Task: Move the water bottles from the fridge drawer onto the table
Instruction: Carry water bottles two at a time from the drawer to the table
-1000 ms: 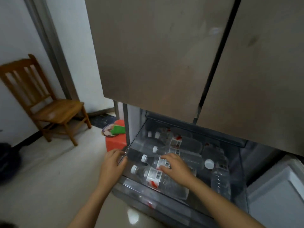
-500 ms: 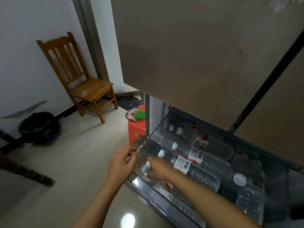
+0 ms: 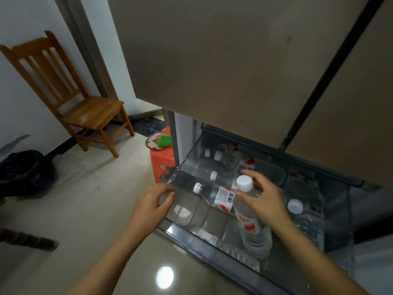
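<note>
The fridge drawer (image 3: 212, 241) stands pulled out below the closed brown fridge doors. Several clear water bottles with white caps and red-white labels lie inside it. My right hand (image 3: 264, 202) grips one water bottle (image 3: 248, 222) by its shoulder and holds it upright above the drawer, white cap up. Another lying bottle (image 3: 214, 193) sits just left of it. A further bottle (image 3: 302, 218) stands at the drawer's right. My left hand (image 3: 152, 202) hovers at the drawer's left front corner with loosely curled fingers, holding nothing.
A wooden chair (image 3: 70, 99) stands by the white wall at left. A red plastic stool (image 3: 162, 165) with a green item on it sits beside the fridge. A black bag (image 3: 23, 171) lies on the tiled floor at far left.
My right hand has lifted a bottle out of the lying stack and turned it upright. My left hand has come off the drawer edge.
</note>
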A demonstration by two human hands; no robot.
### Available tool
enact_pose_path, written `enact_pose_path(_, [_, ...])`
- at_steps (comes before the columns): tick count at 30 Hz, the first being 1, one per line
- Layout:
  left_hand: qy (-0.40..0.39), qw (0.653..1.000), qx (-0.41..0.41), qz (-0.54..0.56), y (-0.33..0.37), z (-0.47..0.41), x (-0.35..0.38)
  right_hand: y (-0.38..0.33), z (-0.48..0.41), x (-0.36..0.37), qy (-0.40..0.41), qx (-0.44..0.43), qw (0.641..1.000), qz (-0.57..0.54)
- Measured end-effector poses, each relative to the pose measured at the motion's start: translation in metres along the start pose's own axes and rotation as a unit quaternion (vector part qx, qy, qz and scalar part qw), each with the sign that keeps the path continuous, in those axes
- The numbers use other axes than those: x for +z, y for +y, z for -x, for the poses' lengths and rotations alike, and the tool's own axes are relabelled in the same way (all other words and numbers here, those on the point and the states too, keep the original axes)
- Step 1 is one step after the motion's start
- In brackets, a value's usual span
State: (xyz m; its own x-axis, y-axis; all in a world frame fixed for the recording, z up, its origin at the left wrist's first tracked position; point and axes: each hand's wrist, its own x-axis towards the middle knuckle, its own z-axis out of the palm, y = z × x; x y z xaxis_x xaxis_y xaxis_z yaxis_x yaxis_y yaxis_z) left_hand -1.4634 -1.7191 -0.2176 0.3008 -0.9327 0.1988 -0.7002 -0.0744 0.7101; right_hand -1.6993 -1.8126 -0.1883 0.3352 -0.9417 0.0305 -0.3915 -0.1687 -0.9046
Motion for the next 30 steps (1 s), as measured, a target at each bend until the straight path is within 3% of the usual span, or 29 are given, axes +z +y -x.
enact_pose_path(3, [-0.216,0.969,0.043,-0.11,0.015,-0.017,0.007,0.012,0.02,-0.026,0.076,0.007,0.995,-0.066])
enact_pose_path(6, [-0.422,0.878,0.028,-0.226,0.025,-0.037,0.028,0.025,0.028,-0.03,0.093,0.003,0.992,-0.085])
enact_pose_path(9, [-0.546,0.786,0.009,-0.29,0.023,-0.054,0.048,0.028,0.025,-0.026,0.078,-0.006,0.994,-0.071])
enact_pose_path(14, [-0.641,0.692,-0.074,-0.324,-0.002,-0.071,0.074,0.028,0.024,-0.02,0.057,-0.021,0.996,-0.062])
enact_pose_path(21, [-0.698,0.611,-0.087,-0.364,-0.006,-0.059,0.086,0.026,0.026,-0.017,0.047,-0.024,0.996,-0.07])
enact_pose_path(24, [-0.703,0.611,-0.066,-0.357,-0.004,-0.061,0.082,0.026,0.028,-0.019,0.057,-0.023,0.995,-0.078])
enact_pose_path(27, [-0.666,0.687,-0.064,-0.283,0.012,-0.069,0.066,0.03,0.028,-0.02,0.065,-0.025,0.995,-0.071])
enact_pose_path(30, [-0.601,0.766,-0.011,-0.228,0.041,-0.078,0.044,0.03,0.029,-0.02,0.07,-0.028,0.995,-0.065])
